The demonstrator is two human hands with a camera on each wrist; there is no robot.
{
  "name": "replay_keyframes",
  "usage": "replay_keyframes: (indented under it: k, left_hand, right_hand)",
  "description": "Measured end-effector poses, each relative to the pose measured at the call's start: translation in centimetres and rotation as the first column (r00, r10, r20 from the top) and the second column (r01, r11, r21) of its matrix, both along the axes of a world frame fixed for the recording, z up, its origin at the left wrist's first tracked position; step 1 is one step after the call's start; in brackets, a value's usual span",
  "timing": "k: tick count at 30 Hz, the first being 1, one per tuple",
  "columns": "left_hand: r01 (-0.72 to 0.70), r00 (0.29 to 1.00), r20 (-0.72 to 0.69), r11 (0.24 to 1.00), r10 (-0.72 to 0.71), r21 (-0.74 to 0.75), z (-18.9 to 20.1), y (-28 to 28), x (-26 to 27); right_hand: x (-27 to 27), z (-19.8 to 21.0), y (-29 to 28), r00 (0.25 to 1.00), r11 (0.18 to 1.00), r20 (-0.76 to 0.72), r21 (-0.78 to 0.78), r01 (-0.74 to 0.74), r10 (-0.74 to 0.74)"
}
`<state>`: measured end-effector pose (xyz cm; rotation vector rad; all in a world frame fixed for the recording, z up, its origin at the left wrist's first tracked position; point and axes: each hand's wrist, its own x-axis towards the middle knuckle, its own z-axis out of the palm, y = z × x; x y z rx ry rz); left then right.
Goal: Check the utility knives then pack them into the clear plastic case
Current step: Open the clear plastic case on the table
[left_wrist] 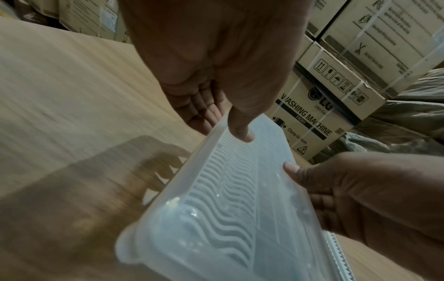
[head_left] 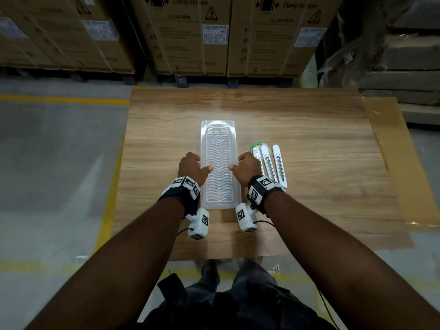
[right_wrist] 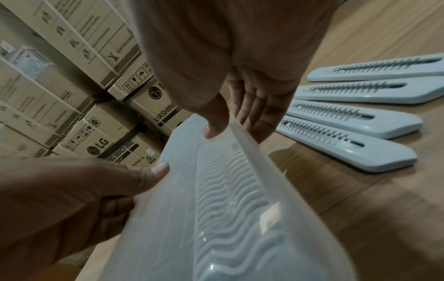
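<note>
A clear plastic case (head_left: 218, 139) with a wavy ribbed inside lies lengthwise in the middle of the wooden table (head_left: 321, 144). My left hand (head_left: 201, 163) pinches its left long edge, thumb on top (left_wrist: 240, 131) and fingers curled under the rim. My right hand (head_left: 238, 163) pinches the right long edge the same way (right_wrist: 213, 129). Several white utility knives (head_left: 271, 163) lie side by side on the table just right of the case (right_wrist: 348, 131). Nothing lies inside the case (left_wrist: 228, 209).
A round green-rimmed label (head_left: 256, 146) shows at the knives' far ends. Stacked cardboard appliance boxes (head_left: 190, 34) stand beyond the table. A flat brown cardboard sheet (head_left: 392, 151) sticks out under the table's right side. Grey floor with yellow lines lies to the left.
</note>
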<state>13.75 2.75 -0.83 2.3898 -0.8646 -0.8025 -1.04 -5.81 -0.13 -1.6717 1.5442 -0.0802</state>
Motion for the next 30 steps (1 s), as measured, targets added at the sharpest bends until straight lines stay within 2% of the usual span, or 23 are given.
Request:
replay_keyframes:
  k: [4,6,9,10,12,18,23,25,30]
  left_hand:
    - [0.014,0.999,-0.037,1.0,-0.014,-0.007,0.4,1.5,0.3]
    - [0.055,0.998,-0.043,0.998,-0.053,0.04,0.5,2.6,0.7]
    - [0.248,0.968,-0.102,0.944,-0.231,0.218,0.9,3.9,0.9]
    - [0.327,0.944,-0.14,0.906,-0.3,0.268,1.1,4.3,0.8]
    - [0.398,0.917,-0.173,0.863,-0.36,0.313,1.3,5.0,0.3]
    - [0.392,0.92,-0.112,0.861,-0.376,0.324,0.7,5.5,-0.6]
    - [0.312,0.944,-0.007,0.883,-0.33,0.35,0.4,5.5,-1.1]
    - [0.283,0.948,0.041,0.892,-0.317,0.352,0.8,5.4,-1.5]
    - [0.241,0.96,0.047,0.9,-0.276,0.363,1.1,5.5,-2.0]
  right_hand:
    - [-1.8,0.8,0.8,0.994,0.991,-0.01,0.077,-0.105,0.106]
    - [-2.7,1.3,1.4,0.985,0.979,0.004,0.107,-0.173,0.174]
    - [-3.6,1.1,2.1,0.966,0.952,-0.01,0.17,-0.254,0.259]
    - [-3.8,1.0,2.3,0.966,0.948,-0.004,0.196,-0.251,0.257]
    - [-4.2,0.4,2.5,0.97,0.945,0.008,0.225,-0.24,0.244]
    - [-4.2,0.6,4.1,0.989,0.971,-0.043,0.2,-0.128,0.139]
    - [-3.1,0.9,5.2,0.964,0.982,-0.199,0.096,-0.16,0.176]
    - [-2.6,1.0,5.6,0.957,0.989,-0.25,0.061,-0.138,0.149]
    - [-2.0,1.5,6.3,0.954,0.995,-0.284,0.012,-0.099,0.098]
